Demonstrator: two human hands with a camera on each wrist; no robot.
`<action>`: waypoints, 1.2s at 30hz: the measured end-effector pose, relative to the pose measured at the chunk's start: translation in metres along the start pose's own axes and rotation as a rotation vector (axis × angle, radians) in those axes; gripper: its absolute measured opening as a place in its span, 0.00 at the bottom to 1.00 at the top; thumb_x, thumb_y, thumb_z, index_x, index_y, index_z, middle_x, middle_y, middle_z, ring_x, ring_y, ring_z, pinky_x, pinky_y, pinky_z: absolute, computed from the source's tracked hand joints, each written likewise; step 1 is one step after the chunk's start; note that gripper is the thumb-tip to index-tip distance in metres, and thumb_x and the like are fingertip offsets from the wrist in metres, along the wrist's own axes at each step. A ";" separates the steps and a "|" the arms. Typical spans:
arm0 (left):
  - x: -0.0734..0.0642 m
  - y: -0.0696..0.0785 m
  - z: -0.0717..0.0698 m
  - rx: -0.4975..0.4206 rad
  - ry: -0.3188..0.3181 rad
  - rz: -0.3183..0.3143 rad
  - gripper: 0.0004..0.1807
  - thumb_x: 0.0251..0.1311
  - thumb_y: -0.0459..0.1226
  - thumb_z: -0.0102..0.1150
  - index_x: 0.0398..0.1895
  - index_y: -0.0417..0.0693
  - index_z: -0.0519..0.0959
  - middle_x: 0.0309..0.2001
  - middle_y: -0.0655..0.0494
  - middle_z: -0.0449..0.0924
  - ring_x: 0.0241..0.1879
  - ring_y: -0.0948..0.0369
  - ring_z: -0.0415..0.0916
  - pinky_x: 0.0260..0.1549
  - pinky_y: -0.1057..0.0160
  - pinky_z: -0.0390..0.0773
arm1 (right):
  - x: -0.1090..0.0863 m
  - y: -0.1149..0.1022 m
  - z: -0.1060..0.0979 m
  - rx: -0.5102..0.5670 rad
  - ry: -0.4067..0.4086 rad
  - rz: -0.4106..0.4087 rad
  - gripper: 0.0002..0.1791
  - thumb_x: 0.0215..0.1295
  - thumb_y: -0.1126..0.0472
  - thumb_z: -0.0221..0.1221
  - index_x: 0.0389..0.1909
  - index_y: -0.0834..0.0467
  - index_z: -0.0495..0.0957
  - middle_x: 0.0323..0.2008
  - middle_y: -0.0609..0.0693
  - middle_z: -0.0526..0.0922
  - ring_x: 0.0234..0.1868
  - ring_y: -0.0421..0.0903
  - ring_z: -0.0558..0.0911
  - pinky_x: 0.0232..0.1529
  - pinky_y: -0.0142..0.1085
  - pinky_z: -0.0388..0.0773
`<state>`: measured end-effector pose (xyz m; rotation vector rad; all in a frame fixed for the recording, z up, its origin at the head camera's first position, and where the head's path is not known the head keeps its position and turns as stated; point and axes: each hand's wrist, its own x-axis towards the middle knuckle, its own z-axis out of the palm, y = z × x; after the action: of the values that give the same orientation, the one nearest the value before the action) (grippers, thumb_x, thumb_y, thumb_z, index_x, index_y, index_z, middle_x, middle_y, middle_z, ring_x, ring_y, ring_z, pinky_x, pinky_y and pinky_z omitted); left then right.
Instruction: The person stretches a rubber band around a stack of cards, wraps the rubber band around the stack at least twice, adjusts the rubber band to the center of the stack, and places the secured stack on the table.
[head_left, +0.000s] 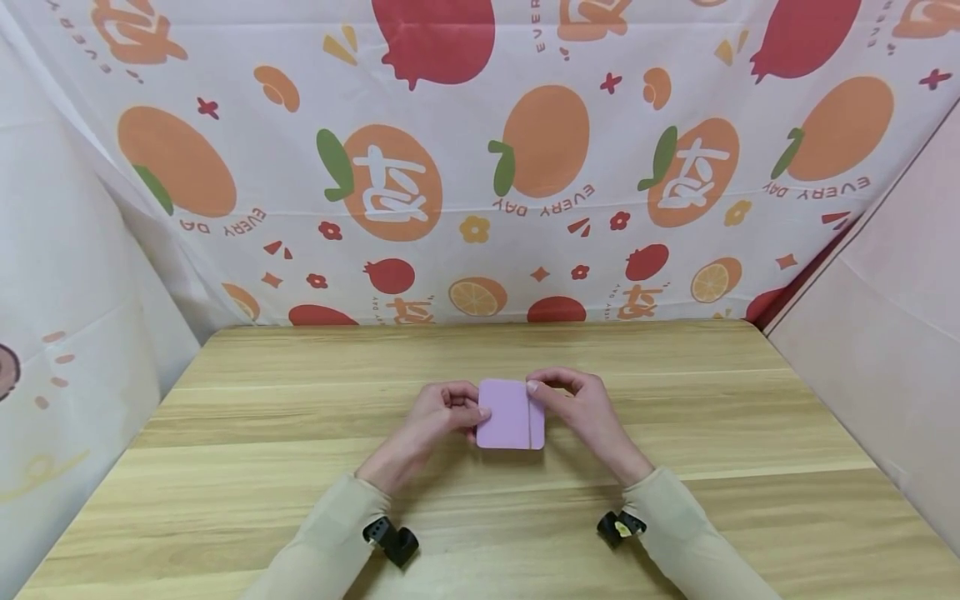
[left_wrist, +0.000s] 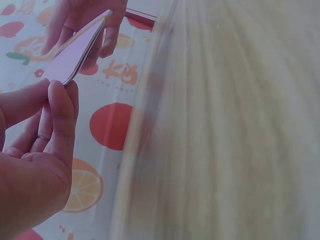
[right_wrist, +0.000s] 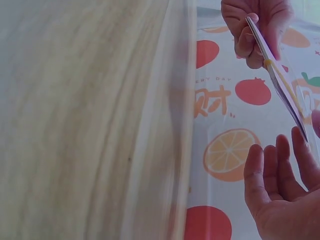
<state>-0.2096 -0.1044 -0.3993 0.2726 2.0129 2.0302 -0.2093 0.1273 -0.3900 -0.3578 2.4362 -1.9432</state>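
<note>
A small lilac notebook (head_left: pixel 504 415) with rounded corners is held up over the table. A thin yellowish elastic band (head_left: pixel 530 421) runs down it near its right side. My left hand (head_left: pixel 442 412) pinches its left edge, thumb on the cover and fingers behind. At the top right corner is my right hand (head_left: pixel 577 404), its thumb by the band's upper end and index fingertip at the back. The other right fingers (right_wrist: pixel 270 172) stand apart from the notebook in the right wrist view. Seen edge-on in the left wrist view, the notebook (left_wrist: pixel 75 52) shows thin stacked layers.
The wood-grain table (head_left: pixel 300 467) spreads under both hands. A white cloth printed with fruit (head_left: pixel 465 167) hangs along its back edge, with pale cloth at left and right. Small black devices (head_left: pixel 392 540) are strapped at both sleeved wrists.
</note>
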 end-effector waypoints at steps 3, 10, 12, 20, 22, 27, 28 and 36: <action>0.001 0.001 -0.004 -0.002 0.027 0.002 0.05 0.57 0.26 0.62 0.36 0.32 0.78 0.26 0.52 0.79 0.22 0.61 0.75 0.25 0.65 0.77 | 0.001 0.004 0.000 -0.007 0.002 -0.012 0.14 0.65 0.54 0.65 0.46 0.59 0.84 0.45 0.52 0.83 0.49 0.51 0.76 0.44 0.37 0.78; 0.001 0.007 -0.012 0.003 0.085 -0.018 0.07 0.57 0.27 0.63 0.38 0.33 0.78 0.28 0.50 0.79 0.25 0.60 0.75 0.28 0.62 0.78 | 0.003 0.008 0.000 -0.063 -0.045 0.008 0.14 0.62 0.55 0.67 0.45 0.56 0.84 0.45 0.49 0.83 0.50 0.47 0.77 0.51 0.41 0.74; 0.001 0.009 -0.014 0.005 0.096 -0.016 0.08 0.57 0.27 0.63 0.38 0.33 0.78 0.28 0.50 0.79 0.25 0.60 0.75 0.28 0.62 0.78 | 0.003 0.009 0.000 -0.079 -0.077 0.017 0.13 0.61 0.55 0.67 0.44 0.56 0.84 0.45 0.49 0.83 0.50 0.47 0.77 0.51 0.42 0.73; 0.001 0.015 -0.021 -0.011 0.114 0.003 0.08 0.58 0.27 0.63 0.39 0.32 0.76 0.27 0.53 0.78 0.25 0.61 0.74 0.26 0.64 0.78 | 0.003 0.012 0.000 -0.114 -0.206 0.054 0.12 0.61 0.52 0.67 0.41 0.55 0.85 0.52 0.47 0.82 0.58 0.47 0.74 0.54 0.42 0.71; 0.000 0.017 -0.022 -0.016 0.116 0.000 0.08 0.58 0.27 0.63 0.39 0.31 0.76 0.27 0.52 0.78 0.25 0.61 0.74 0.26 0.64 0.78 | 0.002 0.012 0.000 -0.100 -0.229 0.060 0.12 0.61 0.53 0.67 0.42 0.55 0.85 0.53 0.47 0.81 0.58 0.47 0.74 0.54 0.43 0.72; -0.001 0.019 -0.022 -0.019 0.115 0.001 0.08 0.59 0.27 0.63 0.39 0.31 0.76 0.28 0.52 0.79 0.25 0.61 0.75 0.26 0.64 0.78 | -0.001 0.011 0.000 -0.086 -0.271 0.059 0.09 0.62 0.55 0.67 0.40 0.54 0.86 0.53 0.46 0.81 0.57 0.48 0.74 0.55 0.45 0.71; -0.002 0.019 -0.022 -0.021 0.114 0.004 0.08 0.58 0.27 0.63 0.39 0.31 0.76 0.28 0.52 0.79 0.25 0.61 0.75 0.26 0.64 0.78 | -0.001 0.011 0.000 -0.086 -0.276 0.057 0.09 0.62 0.55 0.67 0.40 0.54 0.86 0.52 0.46 0.81 0.57 0.48 0.74 0.56 0.46 0.70; -0.003 0.020 -0.019 -0.012 0.118 0.023 0.08 0.59 0.25 0.62 0.39 0.29 0.75 0.26 0.52 0.78 0.24 0.61 0.74 0.25 0.65 0.77 | -0.003 0.009 0.005 -0.092 -0.282 0.058 0.08 0.61 0.56 0.67 0.36 0.56 0.86 0.48 0.48 0.83 0.55 0.48 0.75 0.60 0.48 0.65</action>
<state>-0.2137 -0.1234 -0.3795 0.1779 2.0739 2.1177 -0.2077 0.1248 -0.4004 -0.5168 2.3295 -1.6353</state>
